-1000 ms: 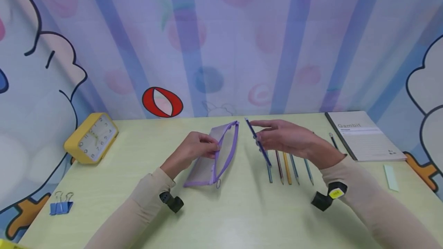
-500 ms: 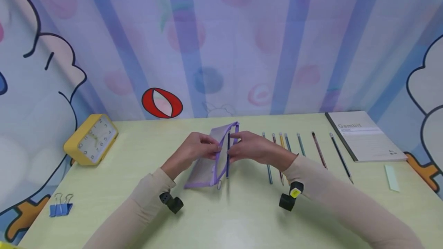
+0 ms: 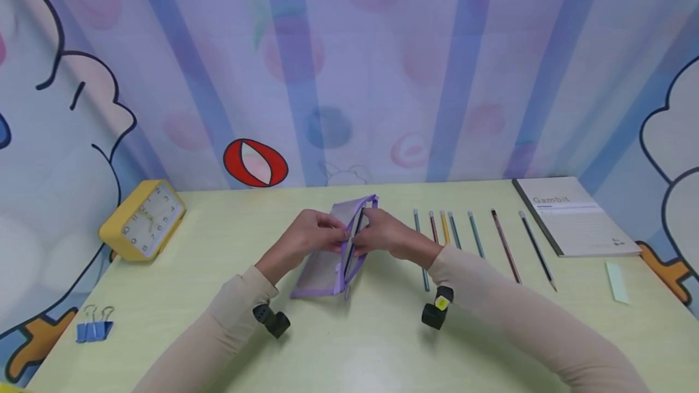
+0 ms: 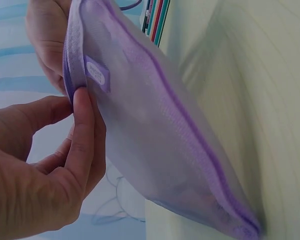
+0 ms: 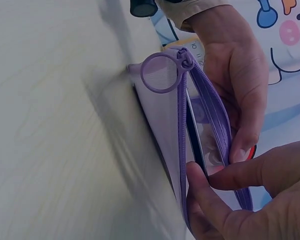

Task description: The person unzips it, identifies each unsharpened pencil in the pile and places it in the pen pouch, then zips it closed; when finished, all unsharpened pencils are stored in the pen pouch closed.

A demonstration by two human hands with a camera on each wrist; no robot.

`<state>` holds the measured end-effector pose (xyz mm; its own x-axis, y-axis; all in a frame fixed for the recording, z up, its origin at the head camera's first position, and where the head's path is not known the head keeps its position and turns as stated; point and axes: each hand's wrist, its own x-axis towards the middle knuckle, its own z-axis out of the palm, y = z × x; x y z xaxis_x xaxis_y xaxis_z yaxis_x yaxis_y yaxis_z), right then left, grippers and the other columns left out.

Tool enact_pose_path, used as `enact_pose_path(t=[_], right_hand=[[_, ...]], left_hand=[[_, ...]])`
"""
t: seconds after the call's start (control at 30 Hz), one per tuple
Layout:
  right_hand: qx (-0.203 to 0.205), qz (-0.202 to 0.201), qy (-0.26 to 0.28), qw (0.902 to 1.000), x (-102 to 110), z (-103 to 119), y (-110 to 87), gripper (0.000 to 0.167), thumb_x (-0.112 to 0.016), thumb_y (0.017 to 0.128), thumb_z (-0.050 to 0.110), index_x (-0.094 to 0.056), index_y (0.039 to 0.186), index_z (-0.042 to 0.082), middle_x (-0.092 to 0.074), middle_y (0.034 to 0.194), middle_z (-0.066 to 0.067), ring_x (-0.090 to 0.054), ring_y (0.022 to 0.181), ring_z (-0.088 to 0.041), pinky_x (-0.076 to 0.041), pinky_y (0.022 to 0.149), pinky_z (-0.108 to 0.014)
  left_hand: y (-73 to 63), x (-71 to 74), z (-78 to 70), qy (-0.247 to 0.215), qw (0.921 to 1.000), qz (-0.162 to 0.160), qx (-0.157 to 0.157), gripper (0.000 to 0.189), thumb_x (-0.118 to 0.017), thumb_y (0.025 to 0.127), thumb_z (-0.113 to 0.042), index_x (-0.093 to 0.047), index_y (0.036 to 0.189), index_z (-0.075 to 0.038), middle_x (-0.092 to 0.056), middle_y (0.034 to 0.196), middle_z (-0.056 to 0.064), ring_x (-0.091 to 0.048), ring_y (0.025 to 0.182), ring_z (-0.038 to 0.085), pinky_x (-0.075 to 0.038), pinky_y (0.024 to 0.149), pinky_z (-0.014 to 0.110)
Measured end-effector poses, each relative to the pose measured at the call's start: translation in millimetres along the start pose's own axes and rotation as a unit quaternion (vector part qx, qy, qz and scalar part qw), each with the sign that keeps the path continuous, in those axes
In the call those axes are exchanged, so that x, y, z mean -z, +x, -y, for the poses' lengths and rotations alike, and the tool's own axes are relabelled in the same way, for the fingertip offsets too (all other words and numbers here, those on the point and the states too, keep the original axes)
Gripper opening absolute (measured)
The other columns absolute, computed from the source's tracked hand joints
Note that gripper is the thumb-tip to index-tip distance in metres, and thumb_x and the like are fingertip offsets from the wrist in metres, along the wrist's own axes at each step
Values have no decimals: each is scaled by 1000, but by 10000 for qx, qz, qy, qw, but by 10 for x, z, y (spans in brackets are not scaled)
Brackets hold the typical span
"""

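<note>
1. Mesh pencil pouch with purple trim stands tilted on the table, mouth toward the right; a dark pencil is inside this mouth, lying along the zipper.
2. For doing this well, I think the left hand should hold its edge steady, while the pencil stays parallel with the zipper and goes deep before release.
3. Left thumb and fingers pinch closely the mouth's left edge; the pouch body extends below them, toward near.
4. Right hand has thumb and finger closed around the pencil, whose length stretches from the fingertips toward the near end.
</note>
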<state>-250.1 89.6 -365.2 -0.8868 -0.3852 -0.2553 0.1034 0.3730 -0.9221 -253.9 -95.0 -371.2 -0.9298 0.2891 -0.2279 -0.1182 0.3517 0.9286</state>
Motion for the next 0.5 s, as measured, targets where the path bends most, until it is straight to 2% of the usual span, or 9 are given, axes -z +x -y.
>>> enact_pose_path(t=[0.17,0.3,0.37,0.5], right_hand=[[48,8,27,10000,-19,-12,6,45,-59,92,-9,-48,136,-5,-68,113,-24,-72,87,-21,-63,82,-32],[-6,-26,-38,10000,-22,-4,-23,42,-59,93,-7,-46,134,-7,-69,110,-24,-74,91,-25,-63,84,-33],[-10,-70,-103,9999,-24,7,-38,42,-59,93,-6,-47,133,-7,-70,104,-22,-74,91,-28,-63,85,-33],[20,-133,-435,9990,-23,25,-57,50,-60,91,-4,-43,138,-9,-62,76,-8,-74,90,-32,-63,83,-33]], left_hand=[[-8,-12,-14,39,10000,14,-40,18,-71,92,-9,-73,103,5,-73,92,11,-70,68,10,-62,88,45],[-9,-19,-19,56,10000,5,-22,18,-71,92,-9,-73,104,5,-73,93,12,-71,69,11,-61,89,46],[-8,-20,-20,69,10000,-16,3,18,-71,92,-9,-73,104,4,-73,93,12,-71,70,11,-61,89,46],[0,-21,-19,129,9999,-63,49,17,-72,92,-9,-73,104,4,-72,92,10,-70,69,10,-64,84,39]])
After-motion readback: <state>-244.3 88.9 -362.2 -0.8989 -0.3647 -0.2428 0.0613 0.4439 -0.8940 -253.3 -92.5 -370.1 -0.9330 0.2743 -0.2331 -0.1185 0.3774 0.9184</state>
